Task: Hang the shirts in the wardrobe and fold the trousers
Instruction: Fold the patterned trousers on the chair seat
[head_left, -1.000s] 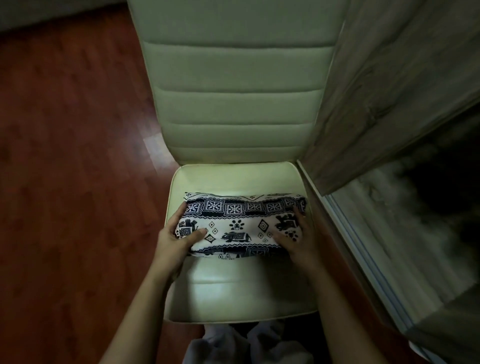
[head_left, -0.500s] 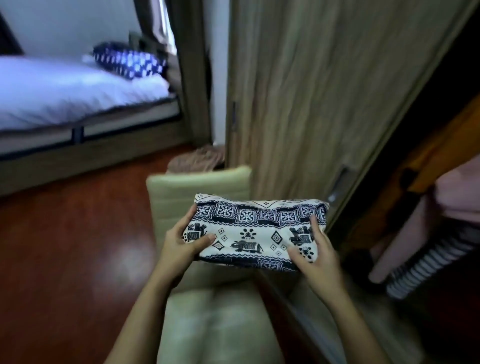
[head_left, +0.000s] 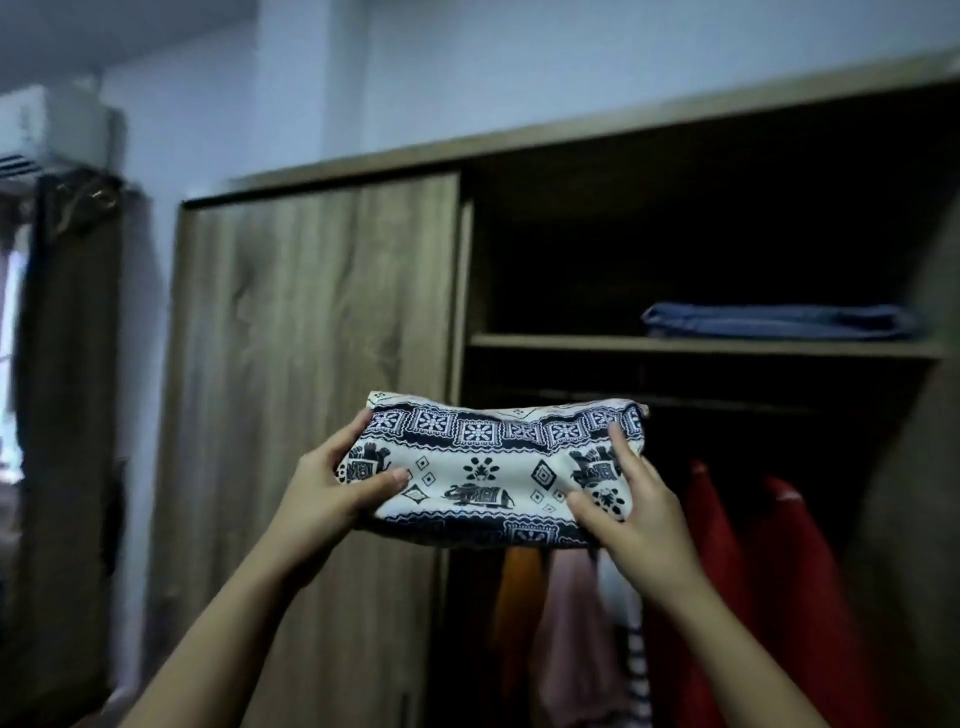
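The folded patterned trousers (head_left: 483, 467), cream with dark blue elephant and flower bands, are held up in the middle of the frame in front of the open wardrobe (head_left: 571, 130), touching no surface. The left hand (head_left: 327, 483) grips the left end of the bundle, thumb laid across the near face and fingers curled round the far edge. The right hand (head_left: 634, 504) grips the right end in the same way, thumb on the printed face and fingers reaching up its side.

Behind the bundle, on the right side of the frame, a wooden shelf (head_left: 675, 345) carries a folded pair of blue jeans (head_left: 774, 322). Below the shelf runs a dark hanging rail (head_left: 701, 402), and under it hang red garments (head_left: 779, 571), an orange one (head_left: 514, 597) and a pale pink one (head_left: 571, 623). The wood-grain sliding door (head_left: 311, 364) covers the left half of the wardrobe. In the upper left corner of the frame an air conditioner (head_left: 47, 130) sits on the wall.
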